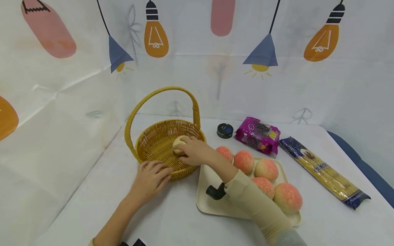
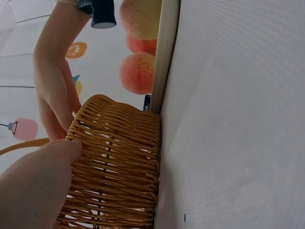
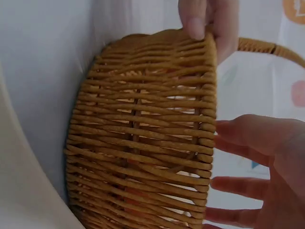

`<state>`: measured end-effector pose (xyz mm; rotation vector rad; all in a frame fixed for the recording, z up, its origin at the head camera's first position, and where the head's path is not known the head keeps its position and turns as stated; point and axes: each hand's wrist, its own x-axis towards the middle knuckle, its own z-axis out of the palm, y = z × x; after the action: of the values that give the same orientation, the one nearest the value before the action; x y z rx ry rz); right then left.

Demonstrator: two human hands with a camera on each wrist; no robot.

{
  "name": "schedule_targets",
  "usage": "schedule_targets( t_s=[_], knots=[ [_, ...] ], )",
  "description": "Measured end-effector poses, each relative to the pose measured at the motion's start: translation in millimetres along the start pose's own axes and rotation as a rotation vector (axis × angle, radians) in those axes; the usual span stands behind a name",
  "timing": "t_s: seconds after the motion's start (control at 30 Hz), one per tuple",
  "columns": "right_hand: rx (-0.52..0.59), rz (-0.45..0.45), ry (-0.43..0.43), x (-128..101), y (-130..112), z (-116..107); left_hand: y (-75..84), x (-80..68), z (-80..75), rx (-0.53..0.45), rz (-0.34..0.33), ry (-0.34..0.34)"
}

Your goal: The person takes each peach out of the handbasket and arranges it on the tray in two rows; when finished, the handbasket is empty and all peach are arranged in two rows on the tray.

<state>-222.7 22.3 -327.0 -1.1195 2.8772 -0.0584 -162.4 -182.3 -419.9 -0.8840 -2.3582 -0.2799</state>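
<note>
A yellow-brown wicker basket (image 1: 154,152) with a tall arched handle stands on the white table. My left hand (image 1: 150,181) holds its near rim, thumb on the outer wall (image 2: 119,162) and fingers over the edge. Inside the basket, toward its right side, lies a pale peach (image 1: 178,145). Over that peach is my right hand (image 1: 195,152), reaching across the right rim. In the right wrist view the right hand's fingers (image 3: 243,188) are spread and fairly straight, their tips hidden behind the wicker.
A cream tray (image 1: 212,206) with several pink peaches (image 1: 266,169) lies right of the basket, partly under my right forearm. Behind it are a round black tin (image 1: 225,130) and a purple packet (image 1: 258,135). A long yellow-and-blue pasta packet (image 1: 323,169) lies farther right.
</note>
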Motion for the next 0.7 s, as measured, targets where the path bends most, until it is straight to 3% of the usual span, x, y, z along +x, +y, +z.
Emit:
schedule_targets(
  t_s=[0.13,0.27,0.47,0.7],
  knots=[
    [0.013,0.064,-0.102,17.8,-0.4,2.3,1.1,-0.3,-1.2,0.017,0.01,0.001],
    [0.039,0.124,-0.082,39.1,1.6,10.4,1.6,0.2,-3.1,0.014,-0.002,0.0],
    [0.081,0.283,-0.085,60.9,5.9,26.0,3.7,0.6,-5.2,0.022,-0.01,-0.019],
    [0.063,0.32,-0.109,67.8,9.4,29.8,4.1,0.0,-4.5,-0.01,-0.025,-0.014]
  ],
)
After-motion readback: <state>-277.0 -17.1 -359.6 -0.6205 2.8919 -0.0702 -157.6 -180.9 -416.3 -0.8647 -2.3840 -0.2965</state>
